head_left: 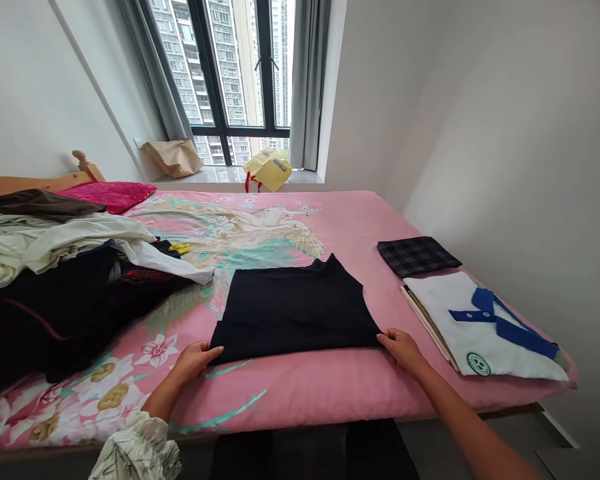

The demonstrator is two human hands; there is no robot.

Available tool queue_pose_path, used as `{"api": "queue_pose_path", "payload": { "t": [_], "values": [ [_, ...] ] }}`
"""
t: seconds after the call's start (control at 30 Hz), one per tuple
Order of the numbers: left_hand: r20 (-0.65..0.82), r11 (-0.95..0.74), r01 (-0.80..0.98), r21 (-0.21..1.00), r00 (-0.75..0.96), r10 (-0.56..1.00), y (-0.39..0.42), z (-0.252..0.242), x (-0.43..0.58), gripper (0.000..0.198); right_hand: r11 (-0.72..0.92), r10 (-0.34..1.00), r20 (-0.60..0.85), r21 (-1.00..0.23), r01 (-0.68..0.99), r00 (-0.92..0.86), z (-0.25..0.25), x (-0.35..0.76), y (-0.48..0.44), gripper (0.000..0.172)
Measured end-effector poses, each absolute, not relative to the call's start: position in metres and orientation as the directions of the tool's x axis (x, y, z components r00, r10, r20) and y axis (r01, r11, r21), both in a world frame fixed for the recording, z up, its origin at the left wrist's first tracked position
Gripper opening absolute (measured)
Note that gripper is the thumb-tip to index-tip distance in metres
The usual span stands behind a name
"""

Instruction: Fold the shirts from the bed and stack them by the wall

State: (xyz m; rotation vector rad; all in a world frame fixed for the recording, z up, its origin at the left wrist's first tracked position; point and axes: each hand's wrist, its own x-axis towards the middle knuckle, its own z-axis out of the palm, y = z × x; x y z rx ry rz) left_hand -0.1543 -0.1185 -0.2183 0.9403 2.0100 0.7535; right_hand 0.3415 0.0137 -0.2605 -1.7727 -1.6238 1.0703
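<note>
A black garment (295,310), partly folded, lies flat on the pink floral bed sheet (325,393); its exact kind I cannot tell. My left hand (196,362) pinches its near left corner between thumb and fingers. At the near right corner my right hand (401,347) grips the cloth the same way. The near edge runs nearly straight between both hands, and a small peak of cloth stands up at the far right side.
Right of the garment lie a folded dark checked cloth (419,256) and a folded white polo shirt (453,297) with blue collar, stacked on other cloth. A heap of loose clothes (70,293) covers the left side. Behind are a magenta pillow (113,195), paper bag (174,158) and yellow bag (270,169).
</note>
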Motion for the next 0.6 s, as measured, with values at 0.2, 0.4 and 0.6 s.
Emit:
{"api": "queue_pose_path", "payload": {
  "t": [0.2, 0.4, 0.6],
  "values": [
    [-0.393, 0.593, 0.404, 0.696, -0.477, 0.786, -0.116, -0.223, -0.152, 0.041, -0.169, 0.972, -0.233, -0.782, 0.599, -0.029, -0.259, 0.333, 0.016, 0.03],
    [-0.287, 0.535, 0.473, 0.701, -0.5, 0.817, -0.116, -0.234, -0.155, 0.04, -0.196, 0.971, -0.238, -0.708, 0.679, 0.031, -0.247, 0.329, 0.01, 0.023],
    [0.005, 0.514, 0.684, 0.517, -0.603, 0.797, -0.119, -0.232, -0.15, 0.043, -0.081, 0.974, -0.227, -0.385, 0.92, -0.009, -0.219, 0.322, 0.021, 0.038]
  ]
}}
